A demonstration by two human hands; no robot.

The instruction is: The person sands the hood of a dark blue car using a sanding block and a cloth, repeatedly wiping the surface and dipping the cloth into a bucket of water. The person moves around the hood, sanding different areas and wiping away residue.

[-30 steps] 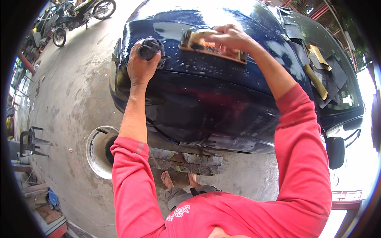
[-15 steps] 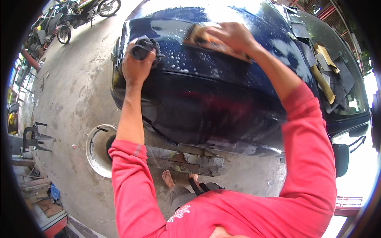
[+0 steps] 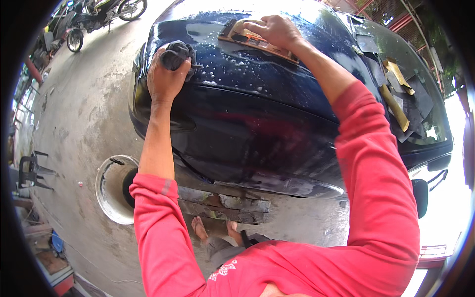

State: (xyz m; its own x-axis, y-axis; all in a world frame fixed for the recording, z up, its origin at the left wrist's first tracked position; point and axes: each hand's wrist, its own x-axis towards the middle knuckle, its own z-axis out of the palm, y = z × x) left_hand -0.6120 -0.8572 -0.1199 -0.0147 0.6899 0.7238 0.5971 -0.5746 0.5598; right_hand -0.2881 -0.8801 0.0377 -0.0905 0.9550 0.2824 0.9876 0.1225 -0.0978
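My left hand (image 3: 164, 83) is closed around a bunched dark grey wet cloth (image 3: 176, 56) at the left front corner of a dark blue car's hood (image 3: 237, 101). Farther over and to the right, my right hand (image 3: 280, 32) grips a long flat sanding block (image 3: 247, 39), brownish orange with a raised handle. The block lies flat against the hood, so its underside is hidden. Water drops and whitish suds dot the paint between the two hands.
A white bucket (image 3: 105, 195) stands on the concrete floor below my left forearm. Several grey sheets and tan strips (image 3: 396, 106) lie on the windshield. A motorcycle (image 3: 89, 22) is parked at the far left, and a dark plastic chair (image 3: 33, 171) lies nearer.
My right hand and the sanding block have shifted slightly left and away across the hood. The left hand keeps its hold on the cloth. The whole view has shifted a little.
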